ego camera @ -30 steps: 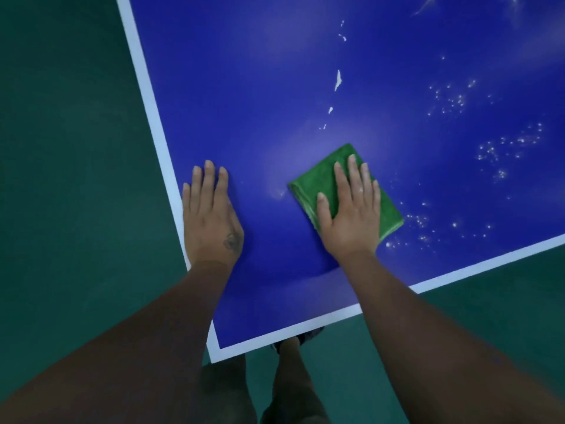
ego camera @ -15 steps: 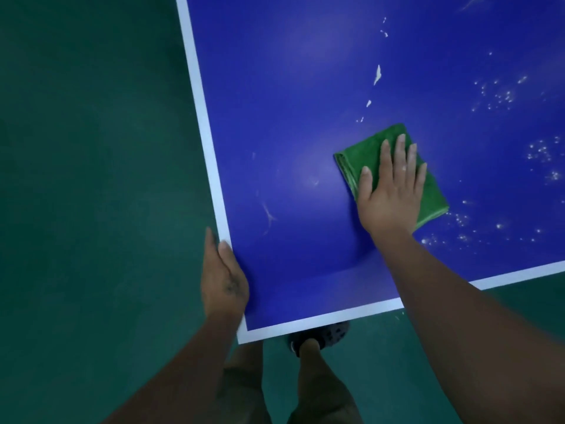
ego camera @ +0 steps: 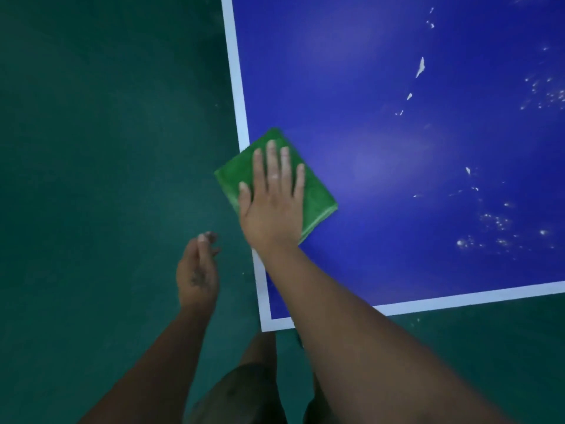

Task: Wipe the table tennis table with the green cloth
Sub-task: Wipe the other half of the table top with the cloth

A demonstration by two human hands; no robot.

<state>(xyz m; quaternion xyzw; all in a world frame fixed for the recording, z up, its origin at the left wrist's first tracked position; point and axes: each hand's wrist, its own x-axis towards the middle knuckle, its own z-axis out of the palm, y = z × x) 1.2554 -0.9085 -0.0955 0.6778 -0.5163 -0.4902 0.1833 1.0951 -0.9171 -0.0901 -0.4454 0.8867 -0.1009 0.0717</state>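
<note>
The right hand [ego camera: 272, 206] lies flat, fingers spread, pressing the green cloth [ego camera: 318, 197] on the table's [ego camera: 351, 71] white left edge, one corner overhanging. The left hand [ego camera: 198, 270], blurred, hangs beside the table, seemingly loosely cupped and empty.

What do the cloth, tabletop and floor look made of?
Cloth: soft woven fabric, probably microfibre; matte green, folded square, stitched hem along one edge.
Tabletop: rigid board with a smooth blue painted coat and white painted border; soft light glare suggests a semi-matte finish. Core material can't be told.
Floor: dark green, seamless, dull; looks like painted concrete or sports vinyl, unclear which.
</note>
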